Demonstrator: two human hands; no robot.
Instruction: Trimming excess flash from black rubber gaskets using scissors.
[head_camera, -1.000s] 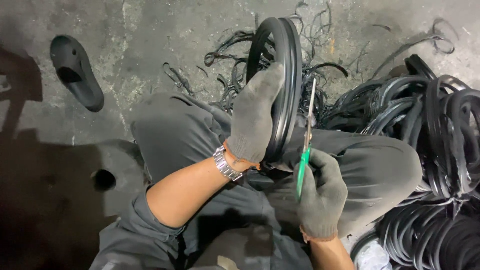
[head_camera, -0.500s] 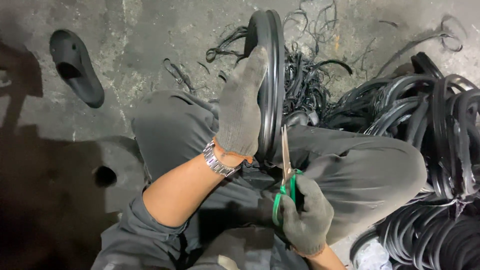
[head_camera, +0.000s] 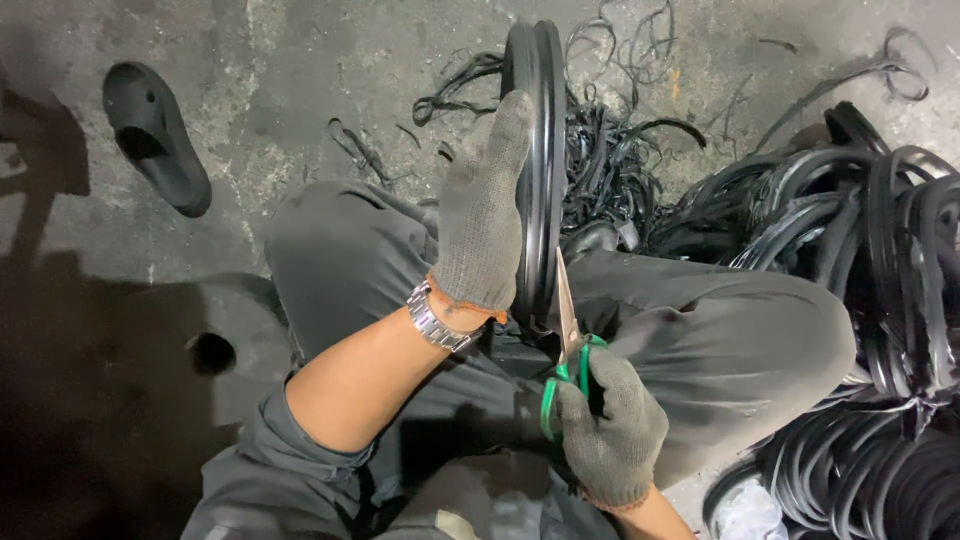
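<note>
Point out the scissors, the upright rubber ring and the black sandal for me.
scissors (head_camera: 566, 318): head view, on the metal blade above the green handles.
upright rubber ring (head_camera: 548, 120): head view, on its outer rim near the top.
black sandal (head_camera: 165, 150): head view, on its strap.

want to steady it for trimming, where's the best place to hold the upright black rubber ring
Grip the black rubber ring on its upper left rim, coming from the left side, as the left hand does now. It stands on edge between the knees, so a flat palm with fingers along the rim stops it tipping. That leaves the lower right edge free for the scissors in the right hand.
</note>
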